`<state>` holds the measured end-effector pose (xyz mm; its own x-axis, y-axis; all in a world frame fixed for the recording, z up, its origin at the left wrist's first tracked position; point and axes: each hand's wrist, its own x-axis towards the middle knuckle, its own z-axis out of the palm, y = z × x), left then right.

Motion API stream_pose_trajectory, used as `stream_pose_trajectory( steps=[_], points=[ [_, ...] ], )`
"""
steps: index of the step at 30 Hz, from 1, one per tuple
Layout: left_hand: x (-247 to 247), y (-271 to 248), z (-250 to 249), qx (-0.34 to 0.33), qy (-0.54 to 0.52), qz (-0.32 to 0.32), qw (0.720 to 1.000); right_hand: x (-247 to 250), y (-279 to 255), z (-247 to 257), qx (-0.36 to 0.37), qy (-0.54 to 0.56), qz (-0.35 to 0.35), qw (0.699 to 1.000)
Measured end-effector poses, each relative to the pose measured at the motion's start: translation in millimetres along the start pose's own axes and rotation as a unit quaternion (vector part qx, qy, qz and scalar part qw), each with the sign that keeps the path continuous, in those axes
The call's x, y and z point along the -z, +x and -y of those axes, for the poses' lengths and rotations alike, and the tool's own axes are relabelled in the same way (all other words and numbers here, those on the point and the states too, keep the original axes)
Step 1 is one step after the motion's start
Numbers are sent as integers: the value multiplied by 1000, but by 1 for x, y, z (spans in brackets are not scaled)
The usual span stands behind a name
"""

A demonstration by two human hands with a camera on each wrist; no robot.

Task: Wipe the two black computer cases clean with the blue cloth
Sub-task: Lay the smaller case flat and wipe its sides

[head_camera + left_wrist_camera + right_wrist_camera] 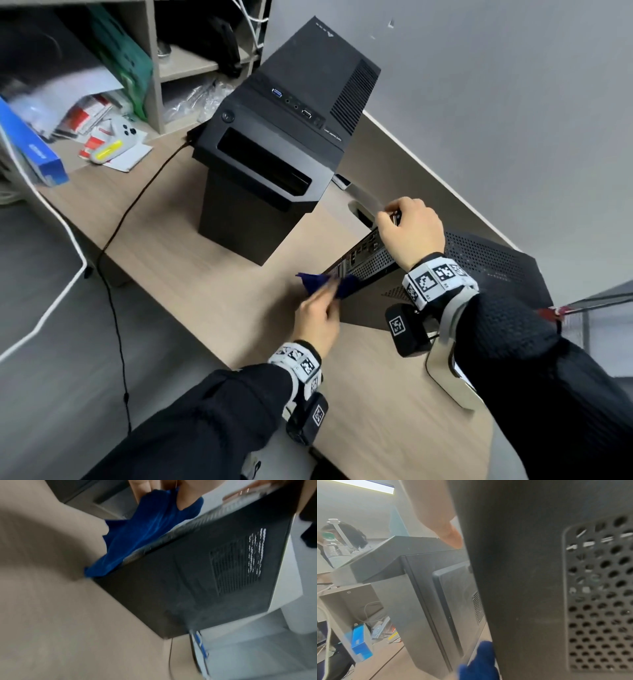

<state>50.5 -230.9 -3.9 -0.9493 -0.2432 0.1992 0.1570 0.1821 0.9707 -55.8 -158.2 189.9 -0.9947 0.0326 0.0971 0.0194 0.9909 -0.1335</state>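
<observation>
An upright black tower case (pixel 274 137) stands mid-desk. A second black case (pixel 486 267) sits nearer on the right, its rear port panel facing left. My left hand (pixel 325 294) pinches the blue cloth (pixel 322 282) against the lower end of that rear panel. In the left wrist view the blue cloth (pixel 145 531) drapes over the case (pixel 197 581) edge under my fingers (pixel 185 500). My right hand (pixel 397 214) grips the far upper corner of the near case. The right wrist view shows the near case's perforated side (pixel 530 574), the tower (pixel 436 595) and the cloth (pixel 479 660).
The wooden desk (pixel 205 274) ends at its left edge, where a black cable (pixel 137 198) hangs down. A blue box (pixel 30 147), papers and a shelf unit (pixel 154 68) fill the far left. A silver monitor stand (pixel 452 383) sits by my right forearm. A grey wall lies behind.
</observation>
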Motion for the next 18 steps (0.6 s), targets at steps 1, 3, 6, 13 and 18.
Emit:
stream_pose_trajectory(
  steps=[1,3,6,13,18],
  points=[
    [-7,-12,2,5,4,22,1000,0,-3,0,-1,6,-4,1000],
    [-17,-34,15,69,28,65,995,1,-9,1,6,14,-16,1000],
    [-14,-37,44,264,63,95,958,0,-17,0,33,10,-35,999],
    [-16,-10,7,164,-20,16,986,-3,-19,0,42,8,-44,998],
    [-23,-15,38,318,-38,26,947,-3,-18,-1,41,5,-48,998]
  ],
)
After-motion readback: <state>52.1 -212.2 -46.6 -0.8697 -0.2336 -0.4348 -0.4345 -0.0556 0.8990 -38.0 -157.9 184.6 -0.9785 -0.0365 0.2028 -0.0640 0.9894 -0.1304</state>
